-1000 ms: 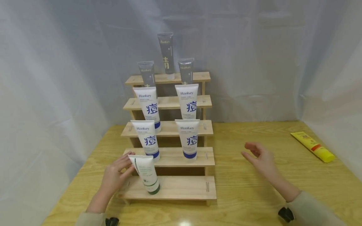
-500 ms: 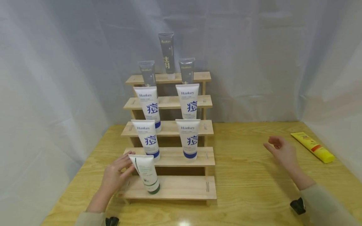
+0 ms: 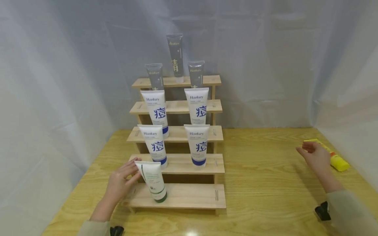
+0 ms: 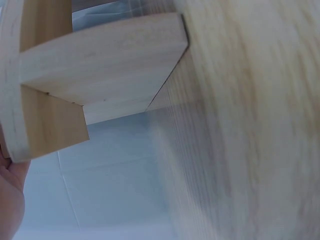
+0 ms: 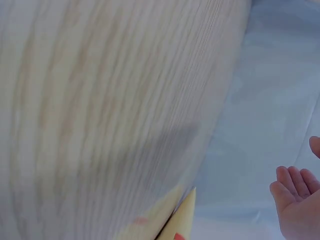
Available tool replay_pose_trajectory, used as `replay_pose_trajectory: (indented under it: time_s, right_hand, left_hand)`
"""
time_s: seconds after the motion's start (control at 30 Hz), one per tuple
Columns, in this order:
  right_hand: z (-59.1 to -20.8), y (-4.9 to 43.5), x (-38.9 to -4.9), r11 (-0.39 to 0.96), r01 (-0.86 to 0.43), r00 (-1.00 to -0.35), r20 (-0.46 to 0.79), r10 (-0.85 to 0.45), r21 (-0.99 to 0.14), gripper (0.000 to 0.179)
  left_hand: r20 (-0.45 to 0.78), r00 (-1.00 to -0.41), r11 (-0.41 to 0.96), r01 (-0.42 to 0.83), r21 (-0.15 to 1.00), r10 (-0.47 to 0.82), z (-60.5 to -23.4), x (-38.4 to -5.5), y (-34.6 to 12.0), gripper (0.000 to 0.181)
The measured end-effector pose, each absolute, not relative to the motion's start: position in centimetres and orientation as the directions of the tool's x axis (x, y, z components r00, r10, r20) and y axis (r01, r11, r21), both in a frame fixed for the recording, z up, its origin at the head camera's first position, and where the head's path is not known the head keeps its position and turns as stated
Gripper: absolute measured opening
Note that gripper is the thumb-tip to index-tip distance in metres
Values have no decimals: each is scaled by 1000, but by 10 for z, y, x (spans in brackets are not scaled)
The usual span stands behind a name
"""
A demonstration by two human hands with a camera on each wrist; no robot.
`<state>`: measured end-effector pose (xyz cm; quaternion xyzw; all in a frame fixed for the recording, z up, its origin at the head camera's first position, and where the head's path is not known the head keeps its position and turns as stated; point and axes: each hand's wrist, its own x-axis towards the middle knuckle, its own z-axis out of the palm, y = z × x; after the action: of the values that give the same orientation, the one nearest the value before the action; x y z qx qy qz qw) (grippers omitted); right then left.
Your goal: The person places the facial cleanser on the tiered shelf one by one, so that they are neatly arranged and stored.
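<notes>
My left hand (image 3: 120, 181) is at the left end of the wooden tiered stand (image 3: 195, 195), beside a white tube with green trim (image 3: 153, 180) on the lowest step. Its fingers reach behind the tube's upper left edge; contact with tube or stand is unclear. In the left wrist view, part of that hand (image 4: 10, 200) shows by the stand's end. Over at the right, my right hand (image 3: 318, 160) is in the air, fingers loosely bent and holding nothing. It partly covers a yellow tube (image 3: 340, 163) lying on the table, also visible in the right wrist view.
White tubes with blue bands, such as the front right one (image 3: 197, 146), stand in pairs on the middle steps. Grey tubes (image 3: 176, 57) stand higher up. Pale curtains (image 3: 265, 65) enclose the wooden table (image 3: 260, 196) at the back and sides.
My right hand has moved steadily rightward, from bare table beside the stand to the yellow tube. The left hand and the white tube with green trim have stayed in place.
</notes>
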<state>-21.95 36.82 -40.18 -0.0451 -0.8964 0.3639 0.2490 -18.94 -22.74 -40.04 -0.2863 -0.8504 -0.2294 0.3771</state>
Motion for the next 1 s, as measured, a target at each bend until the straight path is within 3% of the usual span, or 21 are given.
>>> replay_pose_trajectory:
  time_s: [0.5,0.83,1.0]
  right_hand:
    - [-425,434,-229,732,32,-862,352,364,-680,38]
    - [-480,497,-257,767,186,-846,298,443,-615,65]
    - [-469,494,-250,807,192,-874,277,400,-558,68]
  left_hand:
    - [771,-554,734,657,172,315,-399,-189,-226,52]
    - [747,-588,746,638,193,310,-399,-187,-227,50]
    - [750,-583,747,639,185,313,-398,-187,-226,52]
